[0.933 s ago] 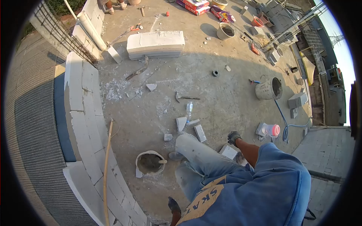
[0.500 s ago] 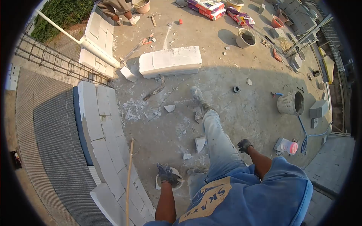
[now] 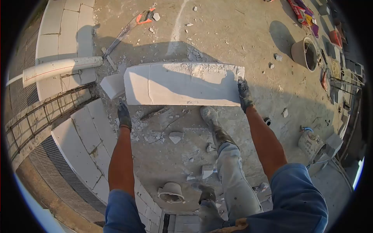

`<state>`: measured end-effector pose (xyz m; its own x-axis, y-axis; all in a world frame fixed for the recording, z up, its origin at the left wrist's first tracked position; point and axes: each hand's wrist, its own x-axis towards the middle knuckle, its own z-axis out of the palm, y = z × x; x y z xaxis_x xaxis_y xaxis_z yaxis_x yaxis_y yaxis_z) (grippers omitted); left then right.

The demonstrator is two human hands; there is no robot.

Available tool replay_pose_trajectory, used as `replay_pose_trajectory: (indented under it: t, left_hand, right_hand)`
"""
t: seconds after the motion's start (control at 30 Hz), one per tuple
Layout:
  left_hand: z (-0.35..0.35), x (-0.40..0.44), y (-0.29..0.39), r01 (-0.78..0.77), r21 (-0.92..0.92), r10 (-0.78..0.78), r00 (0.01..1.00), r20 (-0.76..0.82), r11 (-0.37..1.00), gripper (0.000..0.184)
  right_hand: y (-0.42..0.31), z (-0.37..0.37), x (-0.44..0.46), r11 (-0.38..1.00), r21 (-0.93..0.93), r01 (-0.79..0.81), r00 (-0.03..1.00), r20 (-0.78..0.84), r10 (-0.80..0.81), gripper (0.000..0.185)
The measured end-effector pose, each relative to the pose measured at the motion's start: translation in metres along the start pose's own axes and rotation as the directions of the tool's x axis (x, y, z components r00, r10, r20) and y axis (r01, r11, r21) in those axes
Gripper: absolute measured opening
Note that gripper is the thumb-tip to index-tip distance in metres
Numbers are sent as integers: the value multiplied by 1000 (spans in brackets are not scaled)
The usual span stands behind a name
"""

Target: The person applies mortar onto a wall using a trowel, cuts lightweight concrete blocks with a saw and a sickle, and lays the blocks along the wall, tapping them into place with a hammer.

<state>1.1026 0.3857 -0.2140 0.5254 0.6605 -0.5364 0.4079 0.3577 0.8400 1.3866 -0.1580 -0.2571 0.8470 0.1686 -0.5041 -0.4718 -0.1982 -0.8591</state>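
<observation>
A long white block (image 3: 182, 84) lies across the upper middle, its top partly in shadow and chipped along the far edge. My gloved right hand (image 3: 244, 94) is against the block's right end, fingers stretched along it. Near the lower left corner, my gloved left hand (image 3: 124, 115) has its fingers extended toward the gap beside a smaller white block (image 3: 113, 86). Nothing shows inside the left hand. Whether its fingertips touch the long block is unclear.
A saw (image 3: 145, 16) lies beyond the block. White block walling (image 3: 83, 136) and a pale pipe (image 3: 62, 70) are at left. Below are broken pieces (image 3: 176, 137) and a mortar bucket (image 3: 171, 192). More buckets (image 3: 305, 53) stand at right.
The view has moved forward, bringing the long block closer. Both hands have reached forward to its two ends; the left has left the area over the mortar bucket.
</observation>
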Motion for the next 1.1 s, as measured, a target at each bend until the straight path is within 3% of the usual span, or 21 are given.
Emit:
replay_pose_trajectory:
  t: [0.03,0.13,0.2,0.27,0.33,0.37,0.43,0.47,0.57,0.63,0.7,0.77,0.83,0.87,0.9,0.93,0.97,1.0,1.03,1.1]
  left_hand:
    - [9,31,14,61,70,-65,996,62,996,56]
    - [29,73,19,170,147,-190,972,140,975,57]
    - [14,89,-12,129,229,-153,984,94,965,52]
    - [-2,93,-49,7,385,-25,999,43,923,47]
    - [2,98,-51,-103,487,106,994,22,868,49]
    - [5,94,-43,-136,520,153,988,11,843,51]
    - [33,27,7,83,415,-52,995,-84,906,49]
    - [41,-6,17,42,408,-12,997,-77,912,47]
    - [31,-110,25,138,334,-111,989,-97,932,44]
    - [0,-170,2,225,230,-204,972,-112,947,44]
    - [-41,-219,-51,316,82,-304,944,-131,945,45]
    - [-61,-230,-74,368,-20,-368,920,-132,929,46]
    - [-70,-240,-91,442,122,-428,895,-125,888,48]
    - [-81,-237,-112,362,227,-344,932,-115,904,48]
    - [-81,-211,-121,303,518,-347,938,-12,800,51]
    - [-80,-184,-129,163,751,-345,934,91,640,55]
    - [-67,-158,-120,278,857,-549,836,7,434,62]
    - [-54,-131,-111,304,934,-720,689,-79,189,70]
    - [-25,-111,-104,618,784,-854,439,-281,60,80]
    - [-6,-104,-94,694,701,-866,441,-234,165,82]
  right_hand:
    - [-15,7,1,987,152,-44,998,-43,51,52]
    - [-51,9,-7,987,-25,-160,986,54,161,62]
    - [-46,10,-11,972,-5,-234,972,-34,234,62]
    - [-53,9,-19,972,-10,-234,972,-24,234,63]
    - [-63,3,-16,981,-5,-192,981,-13,192,64]
    - [-57,-8,-20,961,36,-274,962,8,274,64]
    - [-44,-24,-40,931,80,-357,934,45,354,65]
    - [-41,-39,-59,923,88,-374,927,56,371,66]
    - [-49,-71,-124,918,35,-396,917,74,392,65]
    - [-68,-78,-156,926,-19,-377,923,81,377,64]
    - [-84,-79,-185,881,-47,-470,878,77,472,64]
    - [-56,-98,-194,900,-94,-426,888,147,436,64]
    - [-44,-100,-183,883,-267,-386,862,238,448,63]
    - [-42,-93,-169,882,-323,-342,864,260,430,60]
    - [-36,-93,-149,813,-495,-306,836,269,478,59]
    - [-24,-88,-119,721,-500,-480,729,230,645,56]
    - [-13,-83,-90,590,-506,-628,592,181,785,56]
    - [-12,-80,-67,582,-584,-566,551,257,794,54]
    - [-125,9,-86,308,-744,-593,563,-109,819,50]
    - [20,-93,-29,376,-925,-60,734,214,644,51]
